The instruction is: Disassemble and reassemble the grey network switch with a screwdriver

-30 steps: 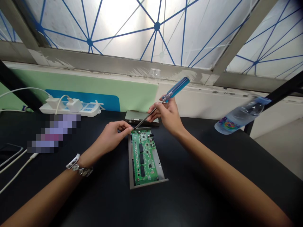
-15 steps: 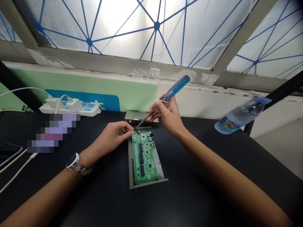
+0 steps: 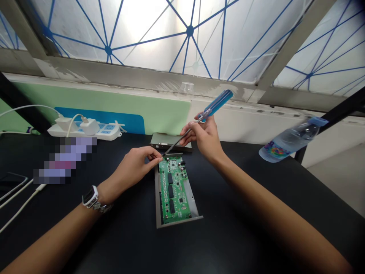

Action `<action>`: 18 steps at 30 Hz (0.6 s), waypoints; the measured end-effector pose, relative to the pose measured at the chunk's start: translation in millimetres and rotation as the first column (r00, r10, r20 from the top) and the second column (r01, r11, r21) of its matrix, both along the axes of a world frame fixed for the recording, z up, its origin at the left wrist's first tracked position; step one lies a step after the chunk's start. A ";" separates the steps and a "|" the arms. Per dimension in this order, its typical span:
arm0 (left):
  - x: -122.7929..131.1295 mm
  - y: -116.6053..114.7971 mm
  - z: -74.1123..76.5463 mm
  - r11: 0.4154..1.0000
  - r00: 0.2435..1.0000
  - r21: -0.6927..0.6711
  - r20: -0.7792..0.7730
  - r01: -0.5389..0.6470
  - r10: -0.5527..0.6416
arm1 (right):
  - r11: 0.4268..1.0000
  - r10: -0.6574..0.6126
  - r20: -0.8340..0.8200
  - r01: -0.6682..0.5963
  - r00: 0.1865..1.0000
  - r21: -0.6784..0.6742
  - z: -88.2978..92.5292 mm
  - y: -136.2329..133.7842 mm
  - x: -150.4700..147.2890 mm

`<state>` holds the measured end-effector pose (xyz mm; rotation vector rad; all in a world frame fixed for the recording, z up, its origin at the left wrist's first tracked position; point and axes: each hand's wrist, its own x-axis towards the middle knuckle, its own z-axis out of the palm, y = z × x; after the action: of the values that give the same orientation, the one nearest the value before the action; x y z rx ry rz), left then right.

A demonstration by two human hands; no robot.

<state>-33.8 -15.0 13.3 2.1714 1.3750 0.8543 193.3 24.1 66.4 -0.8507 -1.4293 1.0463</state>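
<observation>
No readable text, circuit board [image 3: 175, 190] and bottle label [image 3: 275, 150] included.

Black tabletop [image 3: 242, 228], green and off-white wall [image 3: 242, 129], frosted window [image 3: 159, 21] with blue lines [image 3: 149, 40], bright light behind.

I saw pale daylight pour in from twelve o'clock through the wide frosted window with blue web-like lines [image 3: 165, 23], its middle glaring almost white. Toward six o'clock the flat black tabletop [image 3: 234, 236] sank into gloom. The rectangular green circuit board [image 3: 176, 194] showed clearly, its finest markings too soft to read. At nine, a coarse lilac mosaic [image 3: 64, 160] hid all detail; the far corner at two darkened.
</observation>
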 end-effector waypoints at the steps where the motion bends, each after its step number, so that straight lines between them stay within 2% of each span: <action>1: 0.0 0.0 -0.2 1.000 1.000 -0.001 0.000 -0.002 0.002 | 1.000 -0.001 0.004 0.001 1.000 -0.001 0.1 0.0 -0.2; 18: 2.2 -1.1 -0.8 0.999 0.999 -0.004 0.000 -0.036 0.036 | 1.000 -0.022 0.004 0.022 1.000 -0.001 -0.9 -0.3 -1.1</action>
<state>-31.6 -16.1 12.5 2.1500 1.4184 0.8636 192.2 23.7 65.4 -0.8679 -1.4203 1.0295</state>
